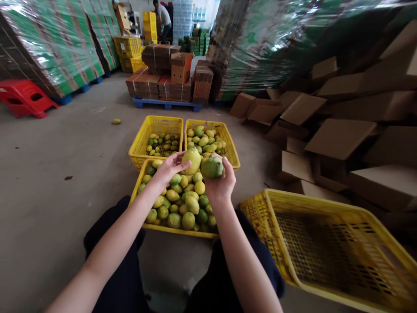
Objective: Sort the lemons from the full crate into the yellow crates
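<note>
My left hand (173, 167) is closed around a yellow lemon (191, 161). In my right hand (223, 181) sits a dark green lemon (211, 167) with a bumpy skin, held close beside the yellow one. Both fruits are raised above a yellow plastic crate (177, 231) full of yellow and green lemons (192, 204), which stands between my knees. Just beyond it are two more yellow crates: the left one (140, 145) has a low layer of mostly green fruit, and the right one (232, 143) holds a larger heap.
An upright yellow crate (270, 226) stands at my right. Cardboard boxes (340, 137) lie piled along the right side. Flattened cartons rest on a blue pallet (167, 104) ahead. A red stool (26, 98) is at left, a single fruit (116, 121) on the floor. A person (163, 19) bends far back.
</note>
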`<state>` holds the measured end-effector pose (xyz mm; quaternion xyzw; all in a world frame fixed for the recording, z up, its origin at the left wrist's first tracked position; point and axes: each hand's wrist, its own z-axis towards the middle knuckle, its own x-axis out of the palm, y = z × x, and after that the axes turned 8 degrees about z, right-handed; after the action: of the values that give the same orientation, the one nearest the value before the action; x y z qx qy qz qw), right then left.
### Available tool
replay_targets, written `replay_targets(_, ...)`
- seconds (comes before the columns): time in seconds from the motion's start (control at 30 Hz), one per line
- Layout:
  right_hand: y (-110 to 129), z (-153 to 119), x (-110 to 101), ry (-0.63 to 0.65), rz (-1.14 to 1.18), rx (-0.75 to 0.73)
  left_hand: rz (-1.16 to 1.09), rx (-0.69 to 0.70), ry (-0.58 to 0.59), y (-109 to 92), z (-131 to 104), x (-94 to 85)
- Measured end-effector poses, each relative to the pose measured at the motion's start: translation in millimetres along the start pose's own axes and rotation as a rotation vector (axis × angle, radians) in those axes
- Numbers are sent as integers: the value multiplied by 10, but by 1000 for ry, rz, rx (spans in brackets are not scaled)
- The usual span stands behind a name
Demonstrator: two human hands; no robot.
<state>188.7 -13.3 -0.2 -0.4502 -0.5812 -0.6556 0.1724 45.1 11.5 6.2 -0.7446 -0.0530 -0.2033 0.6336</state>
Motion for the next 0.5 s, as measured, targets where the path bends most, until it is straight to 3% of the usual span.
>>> replay_targets(0.2,-99,79,-50,-11,59,157,-42,-119,-95,1,20,-46)
replay_targets(0.37,-162,118,-70,35,-17,189,-97,-160,-55,-13,19,-113)
replay_targets(0.5,-219,140,-62,-13,24,173,-129,-169,-72,-17,4,-131)
